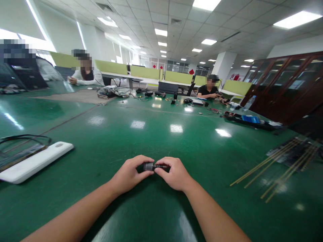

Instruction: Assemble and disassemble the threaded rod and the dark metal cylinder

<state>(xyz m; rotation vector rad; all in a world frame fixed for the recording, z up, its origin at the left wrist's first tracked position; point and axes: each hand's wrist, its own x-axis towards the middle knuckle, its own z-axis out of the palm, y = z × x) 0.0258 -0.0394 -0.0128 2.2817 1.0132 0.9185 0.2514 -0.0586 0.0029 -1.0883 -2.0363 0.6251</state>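
Note:
Just above the green tabletop, both my hands meet at a small dark grey cylinder with a thin ribbed shaft running out to its right. The part lies roughly level, and its exact kind is too small to tell. My left hand is closed round the cylinder, thumb in front and fingers behind. Thumb and fingers of my right hand pinch the shaft. The shaft's far end is partly hidden within the right hand.
To the left lies a long white case beside black cables. Several thin yellowish sticks lie at the right. Farther back are a black tray, electronic parts and two seated people.

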